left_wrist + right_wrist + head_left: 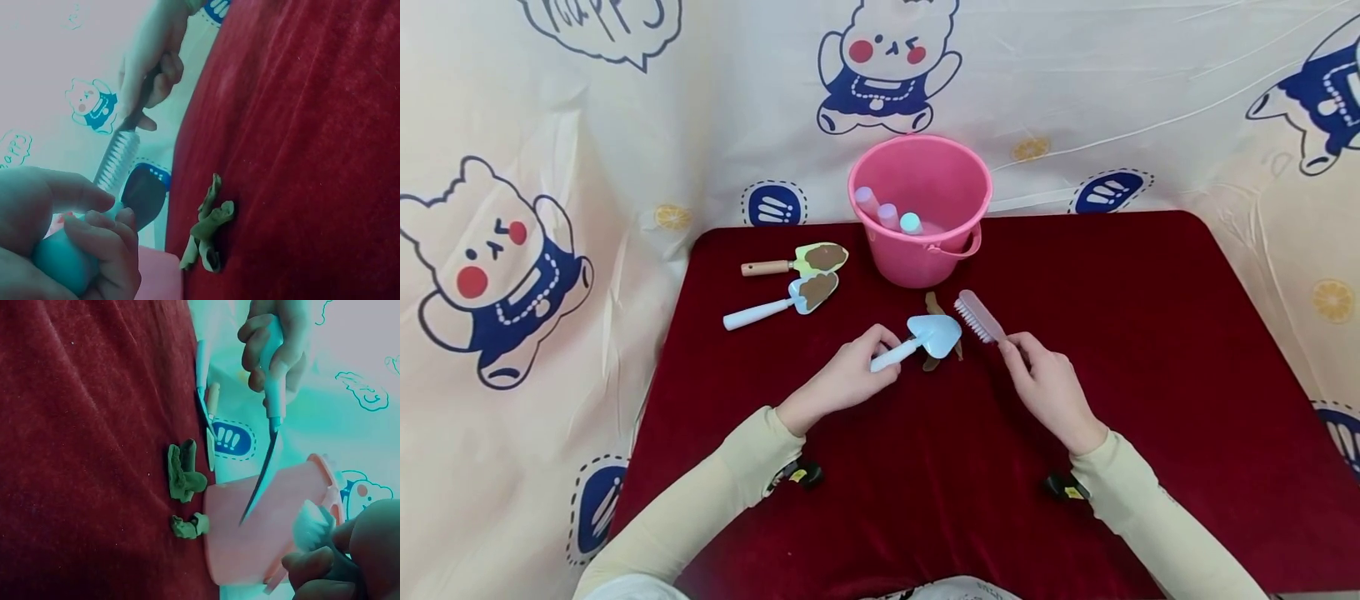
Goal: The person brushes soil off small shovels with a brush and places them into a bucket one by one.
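A light blue trowel (936,335) is gripped by its handle in my left hand (856,363), its blade held over brown curled strips (931,364). My right hand (1049,388) pinches the handle of a pink brush (979,317), with its white bristles facing the trowel. The left wrist view has the brush's bristles (119,159) just beyond the trowel blade (145,192). In the right wrist view, the blade is raised off the cloth, apart from the curled strips (184,475) lying there.
Behind the strips stands a pink bucket (917,260) with three pastel cylinders (887,217) inside. To the left lie a wooden-handled trowel (766,267) and a blue-handled one (756,316), each with brown matter on its blade. A dark red cloth (1150,333) covers the table.
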`<state>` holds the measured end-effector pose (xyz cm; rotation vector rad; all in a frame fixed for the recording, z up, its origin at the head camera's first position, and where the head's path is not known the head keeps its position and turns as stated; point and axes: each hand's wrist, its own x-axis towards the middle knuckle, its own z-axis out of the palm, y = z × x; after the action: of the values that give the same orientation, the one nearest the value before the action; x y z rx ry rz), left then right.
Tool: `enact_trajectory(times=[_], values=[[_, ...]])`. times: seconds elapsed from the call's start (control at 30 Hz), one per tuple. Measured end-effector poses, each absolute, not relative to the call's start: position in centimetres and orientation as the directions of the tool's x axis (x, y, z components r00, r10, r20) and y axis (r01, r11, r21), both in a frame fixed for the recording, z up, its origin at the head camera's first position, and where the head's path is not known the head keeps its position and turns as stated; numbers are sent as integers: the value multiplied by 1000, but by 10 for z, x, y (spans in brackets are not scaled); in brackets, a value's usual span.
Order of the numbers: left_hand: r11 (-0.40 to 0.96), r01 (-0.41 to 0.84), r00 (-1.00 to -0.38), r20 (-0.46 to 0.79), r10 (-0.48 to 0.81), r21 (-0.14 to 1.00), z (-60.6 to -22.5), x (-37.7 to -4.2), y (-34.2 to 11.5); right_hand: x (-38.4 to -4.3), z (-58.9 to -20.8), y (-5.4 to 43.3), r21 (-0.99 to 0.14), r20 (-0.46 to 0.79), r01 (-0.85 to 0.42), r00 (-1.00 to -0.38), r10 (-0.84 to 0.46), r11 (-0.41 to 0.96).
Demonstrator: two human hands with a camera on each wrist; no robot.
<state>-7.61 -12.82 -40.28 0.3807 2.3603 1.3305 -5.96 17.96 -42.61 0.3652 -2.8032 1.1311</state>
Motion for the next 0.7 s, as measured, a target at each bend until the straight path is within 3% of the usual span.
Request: enact_trajectory(times=[0.2, 0.43, 0.7], values=[[520, 61, -890, -190, 415, 852, -405, -75, -126, -58, -427, 176, -687, 138, -271, -960, -246, 674], [543, 106, -895, -159, 418, 833, -400, -73, -123, -57, -428, 170, -688, 179, -349, -932, -316, 637], [581, 167, -905, -110, 411, 797, -393, -67, -120, -60, -434, 173, -642, 205, -341, -939, -275, 687]])
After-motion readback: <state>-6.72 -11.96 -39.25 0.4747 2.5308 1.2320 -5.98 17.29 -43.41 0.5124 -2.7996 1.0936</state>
